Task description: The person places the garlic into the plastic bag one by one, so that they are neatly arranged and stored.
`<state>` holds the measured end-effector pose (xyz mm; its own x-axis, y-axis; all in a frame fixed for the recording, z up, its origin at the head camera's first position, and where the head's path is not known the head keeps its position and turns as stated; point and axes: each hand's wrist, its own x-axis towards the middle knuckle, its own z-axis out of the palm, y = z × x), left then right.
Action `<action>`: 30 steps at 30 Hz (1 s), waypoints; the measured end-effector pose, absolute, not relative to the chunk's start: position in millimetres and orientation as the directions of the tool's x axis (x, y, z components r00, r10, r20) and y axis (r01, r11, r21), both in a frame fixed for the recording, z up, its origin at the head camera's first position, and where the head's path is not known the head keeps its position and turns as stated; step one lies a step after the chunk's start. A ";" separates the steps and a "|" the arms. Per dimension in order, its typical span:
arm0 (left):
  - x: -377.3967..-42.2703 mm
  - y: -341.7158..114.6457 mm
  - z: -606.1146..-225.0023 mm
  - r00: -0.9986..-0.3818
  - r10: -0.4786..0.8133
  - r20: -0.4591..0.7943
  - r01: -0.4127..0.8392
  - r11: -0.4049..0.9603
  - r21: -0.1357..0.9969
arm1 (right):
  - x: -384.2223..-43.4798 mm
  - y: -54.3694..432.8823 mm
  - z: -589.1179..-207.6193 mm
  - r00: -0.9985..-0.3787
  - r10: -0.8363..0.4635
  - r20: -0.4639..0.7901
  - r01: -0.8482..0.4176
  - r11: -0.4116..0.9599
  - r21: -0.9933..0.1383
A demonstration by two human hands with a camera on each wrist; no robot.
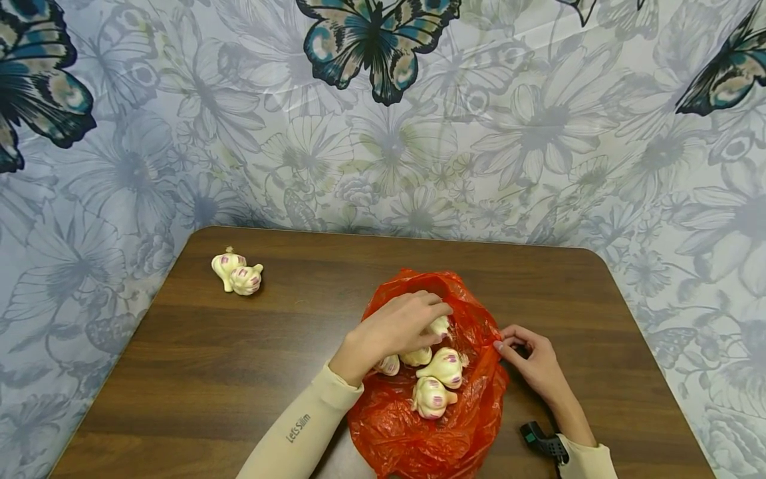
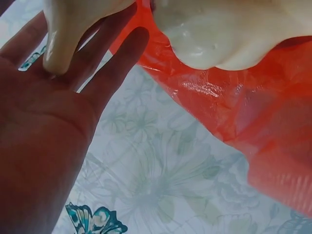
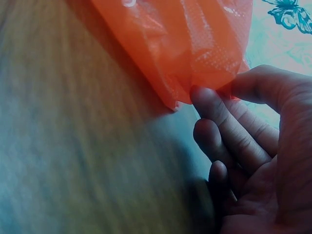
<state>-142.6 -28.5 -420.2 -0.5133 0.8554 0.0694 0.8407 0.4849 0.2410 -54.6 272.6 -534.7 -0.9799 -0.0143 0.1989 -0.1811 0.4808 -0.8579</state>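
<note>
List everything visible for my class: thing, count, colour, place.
Loose garlic bulbs: two, cream-purple, table's far left corner
Other bulbs: at least five, cream-purple, at the bag
Bag: one, red, on the table
Table: one, brown, under the bag
Backdrop: one, pale with teal butterflies, behind table
Wrist device: one, black, right wrist
Sleeves: two, cream, both forearms
Left grip: one, bare, around one bulb
Right grip: one, bare, pinching the bag's edge

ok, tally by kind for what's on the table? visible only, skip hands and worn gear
Garlic bulbs: 7 (2 outside the bag, 5 with it; some partly hidden, so more could be)
Red plastic bag: 1
Total: 8
</note>
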 end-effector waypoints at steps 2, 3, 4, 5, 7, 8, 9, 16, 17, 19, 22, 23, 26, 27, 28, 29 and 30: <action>-143.9 -29.5 -419.7 -0.513 0.855 0.073 0.842 0.484 0.237 | -54.6 272.3 -534.5 -0.980 -0.015 0.199 -0.181 0.484 -0.856; -144.3 -30.0 -419.1 -0.512 0.855 0.077 0.843 0.483 0.237 | -54.7 272.1 -534.5 -0.980 -0.016 0.199 -0.182 0.484 -0.856; -145.0 -30.4 -418.7 -0.511 0.855 0.082 0.844 0.481 0.238 | -54.7 271.9 -534.4 -0.980 -0.016 0.199 -0.182 0.485 -0.856; -145.9 -30.7 -418.5 -0.509 0.856 0.091 0.846 0.478 0.235 | -54.8 271.6 -534.4 -0.980 -0.016 0.199 -0.182 0.485 -0.855; -147.5 -31.4 -418.2 -0.505 0.856 0.110 0.850 0.472 0.233 | -54.8 270.9 -534.2 -0.980 -0.015 0.200 -0.182 0.481 -0.857; -148.3 -31.9 -417.8 -0.503 0.856 0.121 0.853 0.468 0.231 | -54.8 270.5 -534.1 -0.980 -0.013 0.200 -0.182 0.479 -0.859; -149.1 -32.3 -417.5 -0.501 0.855 0.132 0.855 0.465 0.231 | -54.8 270.2 -534.0 -0.979 -0.016 0.202 -0.184 0.481 -0.857; -155.4 -37.5 -414.7 -0.488 0.850 0.196 0.865 0.440 0.243 | -55.7 269.2 -533.4 -0.980 -0.005 0.199 -0.176 0.485 -0.857; -156.7 -38.7 -414.2 -0.488 0.849 0.205 0.865 0.437 0.248 | -56.1 269.2 -533.5 -0.980 -0.006 0.200 -0.178 0.486 -0.856; -159.3 -41.5 -413.0 -0.493 0.842 0.218 0.860 0.435 0.266 | -56.8 269.2 -533.6 -0.979 -0.010 0.204 -0.183 0.485 -0.855; -163.1 -46.2 -412.3 -0.503 0.832 0.233 0.856 0.442 0.269 | -57.6 268.6 -533.6 -0.978 -0.011 0.209 -0.189 0.478 -0.858; -164.0 -47.4 -412.2 -0.508 0.828 0.238 0.854 0.446 0.269 | -57.8 268.4 -533.6 -0.977 -0.012 0.213 -0.192 0.477 -0.858; -165.9 -50.3 -411.9 -0.518 0.820 0.244 0.848 0.455 0.270 | -58.1 267.8 -533.8 -0.976 -0.012 0.218 -0.197 0.477 -0.857; -166.4 -50.9 -411.7 -0.521 0.818 0.244 0.846 0.458 0.273 | -58.1 267.5 -533.7 -0.976 -0.012 0.218 -0.197 0.477 -0.856; -166.6 -51.6 -411.4 -0.523 0.818 0.240 0.845 0.461 0.271 | -58.2 267.3 -533.6 -0.976 -0.012 0.218 -0.197 0.478 -0.856; -166.8 -52.1 -411.1 -0.525 0.818 0.236 0.844 0.463 0.272 | -58.2 267.0 -533.4 -0.976 -0.011 0.217 -0.196 0.477 -0.857; -167.1 -52.5 -410.7 -0.525 0.819 0.232 0.843 0.464 0.271 | -58.2 266.7 -533.1 -0.976 -0.011 0.216 -0.195 0.477 -0.857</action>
<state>-167.1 -52.5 -410.7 -0.5250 0.8189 0.2319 0.8434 0.4640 0.2707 -58.2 266.7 -533.1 -0.9764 -0.0105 0.2158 -0.1946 0.4766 -0.8573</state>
